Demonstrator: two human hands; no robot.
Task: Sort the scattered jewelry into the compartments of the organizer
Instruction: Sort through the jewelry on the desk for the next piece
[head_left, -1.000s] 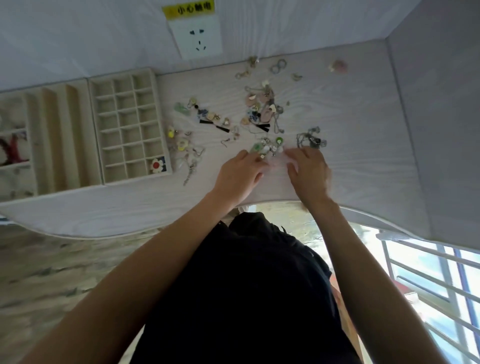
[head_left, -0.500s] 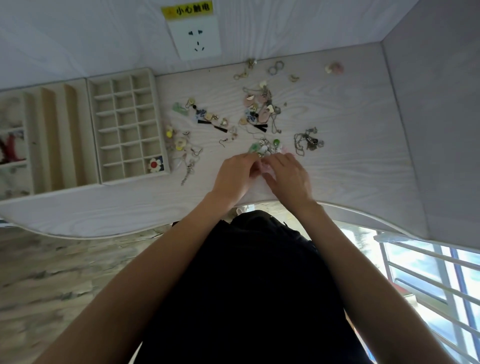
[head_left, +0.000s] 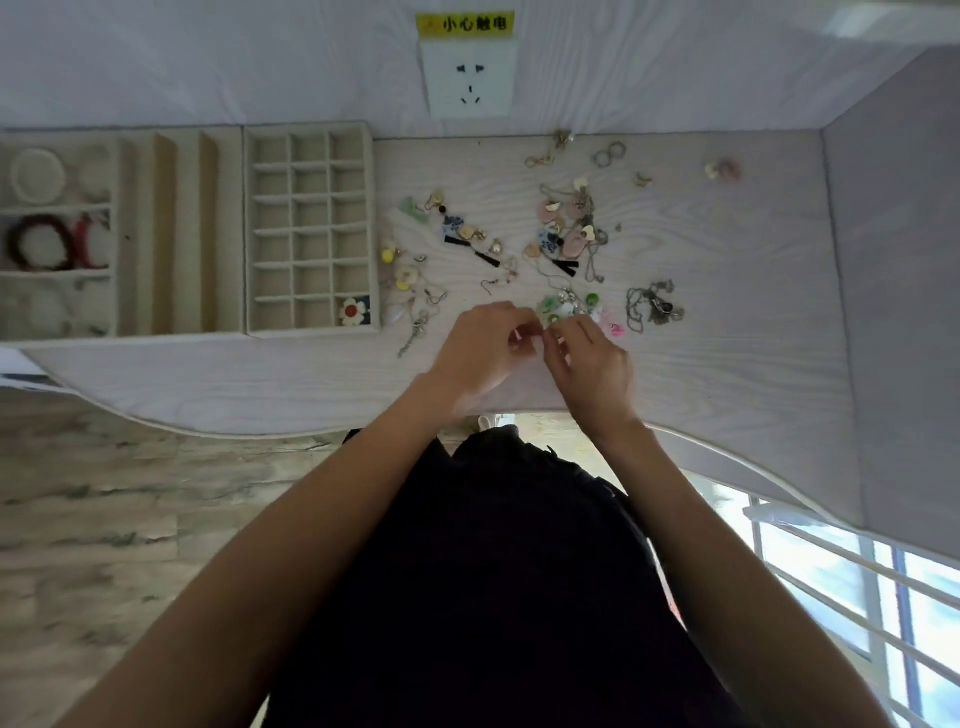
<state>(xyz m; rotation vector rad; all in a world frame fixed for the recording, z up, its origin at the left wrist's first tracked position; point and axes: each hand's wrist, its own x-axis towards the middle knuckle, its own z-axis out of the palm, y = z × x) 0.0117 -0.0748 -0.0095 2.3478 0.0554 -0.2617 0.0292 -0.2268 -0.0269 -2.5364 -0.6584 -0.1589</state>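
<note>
Between left hand (head_left: 483, 347) and right hand (head_left: 592, 364), fingertips together, pinching something tiny, too small to tell. Just past both: green beads (head_left: 558, 306). Far left: organizer (head_left: 310, 228).

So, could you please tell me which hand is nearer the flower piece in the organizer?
Left. The left hand sits just right of the flower piece; the right hand lies beyond it.

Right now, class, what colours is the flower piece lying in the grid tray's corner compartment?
White petals round a red centre, on a dark backing; the flower piece shows in the head view.
</note>
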